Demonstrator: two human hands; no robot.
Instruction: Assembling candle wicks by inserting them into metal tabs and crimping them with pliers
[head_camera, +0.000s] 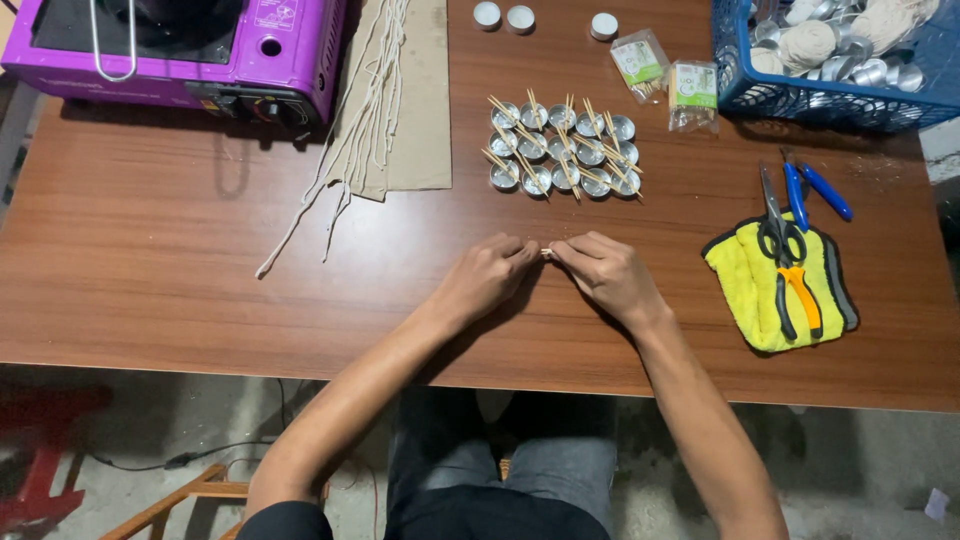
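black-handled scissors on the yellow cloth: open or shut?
Shut: black-handled scissors lie flat on yellow cloth, blades together in one narrow line.

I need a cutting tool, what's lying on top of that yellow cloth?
On the yellow cloth lie black-handled scissors and orange-handled pliers. The cloth beneath them is hidden.

A brown wood-grain worktop (180, 250) fills most of the frame, evenly lit, with soft shadows under what stands on it. Below its front edge, a grey, stained concrete floor (860, 470) shows along the bottom. A red stool (40, 470) stands at the lower left, blurred. Near it a wooden frame (190, 495) juts in, and a dark cable (200, 458) lies on the floor.
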